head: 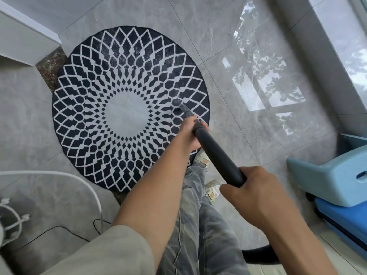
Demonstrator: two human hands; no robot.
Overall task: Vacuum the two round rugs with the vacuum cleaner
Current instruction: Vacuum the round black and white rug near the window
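The person is standing at the near edge of the round rug [127,114], which is lying flat on the tiled floor [228,46]; only this one rug is showing. Both hands are holding the vacuum's dark tube [216,155]. The left hand [188,133] is wrapping its grip around the front part, just behind the nozzle [185,109]. The right hand [256,197] is closing its grip over the rear end, where the black hose [260,253] is trailing off below. The nozzle tip is touching the rug just right of its pale centre.

The step in hand is looking like sweeping the nozzle across the pile. The narrow tip is covering only a thin strip, so doing it well is meaning slow, overlapping passes with the tip pressing lightly and evenly. The left hand should be steering while the right is pushing and feeding hose. A greyish, dusty-looking patch [170,54] is showing on the far right of the rug and probably needs extra passes. One shoe [202,157] is resting on the near edge, which is likely helping to stop the rug lifting or creeping; the part underfoot will need doing too.
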